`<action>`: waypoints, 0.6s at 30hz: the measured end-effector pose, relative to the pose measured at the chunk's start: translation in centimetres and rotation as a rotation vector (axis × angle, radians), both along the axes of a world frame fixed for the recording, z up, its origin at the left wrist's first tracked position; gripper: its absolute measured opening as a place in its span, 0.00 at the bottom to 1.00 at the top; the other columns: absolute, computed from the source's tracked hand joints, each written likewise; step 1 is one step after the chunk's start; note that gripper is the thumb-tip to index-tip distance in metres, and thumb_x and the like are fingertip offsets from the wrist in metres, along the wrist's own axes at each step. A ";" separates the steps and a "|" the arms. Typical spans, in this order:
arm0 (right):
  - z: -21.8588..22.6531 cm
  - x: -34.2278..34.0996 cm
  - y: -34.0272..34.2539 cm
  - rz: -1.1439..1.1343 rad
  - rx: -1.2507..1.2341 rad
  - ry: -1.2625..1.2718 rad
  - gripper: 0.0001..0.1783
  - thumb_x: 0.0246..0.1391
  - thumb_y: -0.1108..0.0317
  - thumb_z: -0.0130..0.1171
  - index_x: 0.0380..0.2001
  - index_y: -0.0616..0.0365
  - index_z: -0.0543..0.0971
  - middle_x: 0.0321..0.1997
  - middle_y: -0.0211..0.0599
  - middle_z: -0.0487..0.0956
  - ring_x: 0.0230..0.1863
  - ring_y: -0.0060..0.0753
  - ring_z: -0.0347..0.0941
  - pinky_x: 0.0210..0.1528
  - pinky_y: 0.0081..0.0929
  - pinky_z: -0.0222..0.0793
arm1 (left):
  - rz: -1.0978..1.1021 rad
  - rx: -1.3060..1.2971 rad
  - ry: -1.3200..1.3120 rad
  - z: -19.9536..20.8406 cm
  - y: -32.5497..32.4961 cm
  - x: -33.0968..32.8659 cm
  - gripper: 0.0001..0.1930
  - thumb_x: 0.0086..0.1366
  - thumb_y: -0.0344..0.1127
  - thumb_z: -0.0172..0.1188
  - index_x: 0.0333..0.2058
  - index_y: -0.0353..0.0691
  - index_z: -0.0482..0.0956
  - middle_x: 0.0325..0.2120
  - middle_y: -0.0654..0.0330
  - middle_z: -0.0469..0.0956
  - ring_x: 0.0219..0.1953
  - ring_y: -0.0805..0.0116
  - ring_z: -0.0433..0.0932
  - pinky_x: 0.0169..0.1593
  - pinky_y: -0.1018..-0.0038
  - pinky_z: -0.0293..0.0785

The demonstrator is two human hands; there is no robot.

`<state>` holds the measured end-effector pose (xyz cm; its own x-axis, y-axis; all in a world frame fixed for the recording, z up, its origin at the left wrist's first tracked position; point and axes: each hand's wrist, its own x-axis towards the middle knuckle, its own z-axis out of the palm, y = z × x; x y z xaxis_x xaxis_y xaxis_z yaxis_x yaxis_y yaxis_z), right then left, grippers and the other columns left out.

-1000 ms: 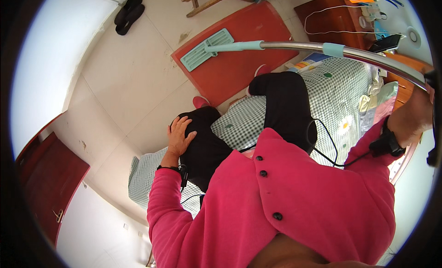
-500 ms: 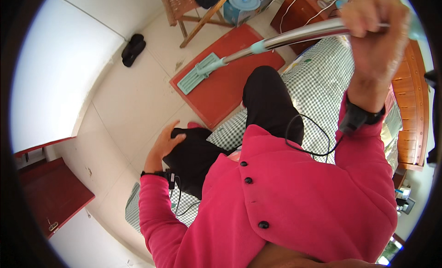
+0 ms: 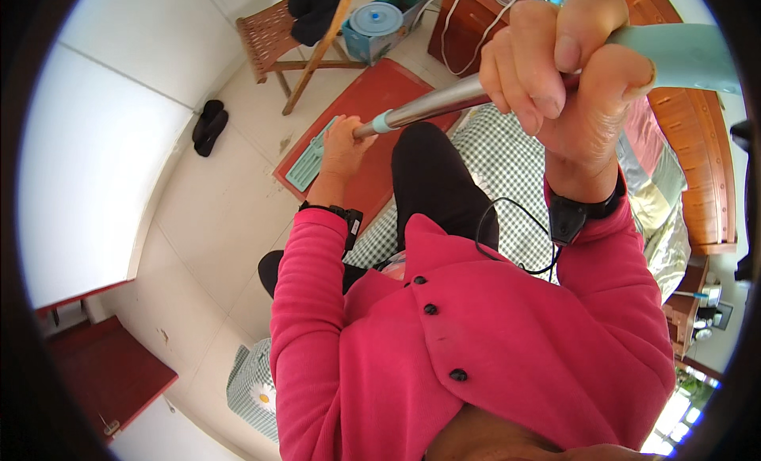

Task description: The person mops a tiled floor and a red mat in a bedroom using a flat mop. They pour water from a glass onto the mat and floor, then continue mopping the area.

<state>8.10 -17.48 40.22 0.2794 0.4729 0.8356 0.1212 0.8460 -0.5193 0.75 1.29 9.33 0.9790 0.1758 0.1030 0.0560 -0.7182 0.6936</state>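
Note:
A flat mop with a silver pole (image 3: 440, 100) and a pale green head (image 3: 305, 169) slants across my front. My right hand (image 3: 567, 72) is closed round the pole high up, beside its thick pale green handle end (image 3: 674, 55). Lower down, my left hand (image 3: 341, 148) wraps the pole just above the head and hides part of that head. The slotted plate lies over a red board (image 3: 376, 92) on the floor. A dark band with a cable sits on each of my wrists.
I sit on a bed with a green checked cover (image 3: 515, 156). A folding chair (image 3: 273, 37) and a blue bucket (image 3: 376, 25) stand beyond the board. Black shoes (image 3: 210, 128) lie by the white wall. An open red cabinet door (image 3: 111, 366) juts out at lower left.
My left hand has moved from beside my knee to the lower pole and taken hold of it. My right hand and the pole's upper end have come nearer.

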 end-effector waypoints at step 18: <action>5.3 8.5 -12.0 -0.723 -0.405 -0.122 0.14 0.63 0.53 0.50 0.27 0.47 0.68 0.20 0.23 0.60 0.22 0.16 0.57 0.29 0.17 0.57 | -0.510 -0.501 0.250 3.1 -11.4 17.5 0.16 0.61 0.43 0.62 0.32 0.36 0.71 0.24 0.55 0.72 0.28 0.62 0.72 0.34 0.63 0.66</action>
